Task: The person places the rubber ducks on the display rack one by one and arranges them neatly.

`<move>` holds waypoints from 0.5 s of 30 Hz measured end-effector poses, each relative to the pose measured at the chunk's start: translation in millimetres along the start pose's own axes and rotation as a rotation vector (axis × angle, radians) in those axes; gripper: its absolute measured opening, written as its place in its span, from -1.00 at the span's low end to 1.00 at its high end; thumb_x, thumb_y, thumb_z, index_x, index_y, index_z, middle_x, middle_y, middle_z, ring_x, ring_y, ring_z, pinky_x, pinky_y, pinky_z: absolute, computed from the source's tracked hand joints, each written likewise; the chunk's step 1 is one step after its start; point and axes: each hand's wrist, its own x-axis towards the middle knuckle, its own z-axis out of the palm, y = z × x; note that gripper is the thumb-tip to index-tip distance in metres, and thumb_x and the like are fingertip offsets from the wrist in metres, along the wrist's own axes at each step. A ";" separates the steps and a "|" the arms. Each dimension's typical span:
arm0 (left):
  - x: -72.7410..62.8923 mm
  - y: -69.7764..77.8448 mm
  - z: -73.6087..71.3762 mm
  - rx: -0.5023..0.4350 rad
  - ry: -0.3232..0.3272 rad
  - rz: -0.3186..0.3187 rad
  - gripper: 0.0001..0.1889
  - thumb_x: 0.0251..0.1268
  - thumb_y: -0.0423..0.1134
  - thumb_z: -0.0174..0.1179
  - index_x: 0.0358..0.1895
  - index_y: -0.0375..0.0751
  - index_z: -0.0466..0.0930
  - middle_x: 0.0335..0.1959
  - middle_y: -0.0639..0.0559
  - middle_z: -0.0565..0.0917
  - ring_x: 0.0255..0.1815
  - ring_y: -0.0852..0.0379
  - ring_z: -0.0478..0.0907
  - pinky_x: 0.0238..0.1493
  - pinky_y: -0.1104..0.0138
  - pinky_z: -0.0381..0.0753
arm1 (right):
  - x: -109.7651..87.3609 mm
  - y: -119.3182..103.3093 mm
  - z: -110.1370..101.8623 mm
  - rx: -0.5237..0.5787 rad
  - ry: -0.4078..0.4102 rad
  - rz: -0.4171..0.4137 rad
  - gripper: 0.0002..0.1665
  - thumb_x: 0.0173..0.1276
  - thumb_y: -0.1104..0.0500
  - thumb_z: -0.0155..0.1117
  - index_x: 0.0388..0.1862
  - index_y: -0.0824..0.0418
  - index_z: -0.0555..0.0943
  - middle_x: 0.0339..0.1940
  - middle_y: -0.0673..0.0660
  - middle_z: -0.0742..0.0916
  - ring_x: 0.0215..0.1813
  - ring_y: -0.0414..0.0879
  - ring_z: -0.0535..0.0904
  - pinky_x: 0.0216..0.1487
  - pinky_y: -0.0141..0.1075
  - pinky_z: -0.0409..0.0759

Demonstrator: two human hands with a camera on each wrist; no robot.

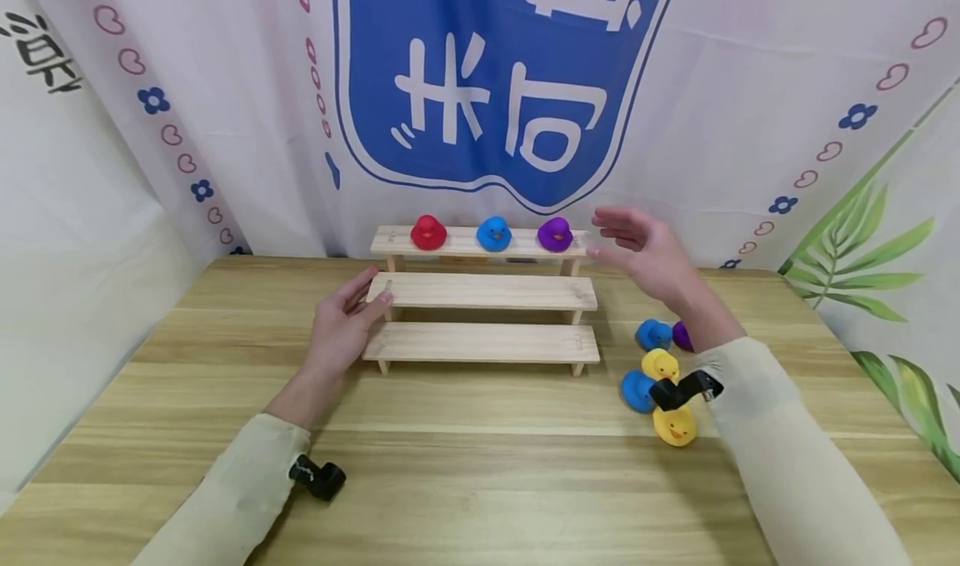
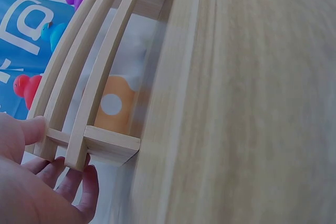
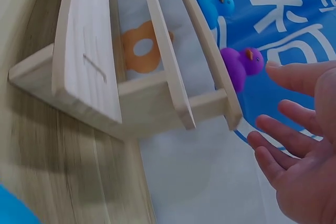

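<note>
- Laterally, the wooden rack [image 1: 480,291] lies between your hands at the centre of the frame, its long axis running left to right across the surface [image 1: 465,483].
- Your left hand [image 1: 341,324] grips the rack's left end, thumb on the middle tier and fingers curled beneath.
- Your right hand [image 1: 645,253] holds nothing, fingers extended, just right of the top tier [image 1: 461,237]; whether its thumb touches the tier cannot be told.
- Governing relation: the purple duck [image 1: 556,235] at the top tier's right end sits just left of your right hand, which is the nearer hand.
- Treat the loose group, right of centre, as within the right hand's side: it lies below that hand in the frame, well apart from your left hand.
- Loose group, top to bottom: a blue duck [image 1: 654,334] beside a second purple duck [image 1: 682,336] partly hidden by your right wrist [image 1: 708,320], then yellow [image 1: 661,364], blue [image 1: 637,392] and yellow [image 1: 674,426] ducks.
- Appearance: the rack is pale, grained wood with three stepped tiers; the top tier carries a red duck [image 1: 428,232], another blue duck [image 1: 494,234] and the purple one, all small, rounded and upright.
</note>
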 end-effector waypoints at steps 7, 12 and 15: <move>0.0 0.8 -0.8 -0.002 -0.005 -0.005 -0.29 0.59 -0.09 0.26 0.68 0.02 0.22 0.73 0.10 0.21 0.73 0.06 0.17 0.76 0.16 0.22 | -14.2 8.8 -14.4 -0.046 0.027 0.026 -0.22 0.49 -0.07 0.44 0.58 0.13 0.43 0.54 0.20 0.57 0.58 0.12 0.45 0.70 0.06 0.36; -1.0 1.6 -0.6 -0.011 -0.003 -0.007 -0.29 0.58 -0.09 0.27 0.68 0.01 0.23 0.73 0.07 0.22 0.71 0.03 0.22 0.74 0.15 0.26 | -24.7 15.3 -24.9 -0.095 0.036 0.045 -0.25 0.53 -0.10 0.39 0.58 0.10 0.42 0.53 0.16 0.59 0.56 0.08 0.47 0.66 -0.08 0.44; -1.4 2.1 -1.0 -0.010 0.002 -0.006 -0.30 0.58 -0.10 0.27 0.67 0.00 0.24 0.73 0.04 0.22 0.70 0.03 0.25 0.72 0.15 0.29 | -29.7 19.0 -30.1 -0.110 0.041 0.049 -0.28 0.54 -0.09 0.37 0.57 0.07 0.44 0.52 0.14 0.60 0.54 0.04 0.49 0.52 -0.46 0.50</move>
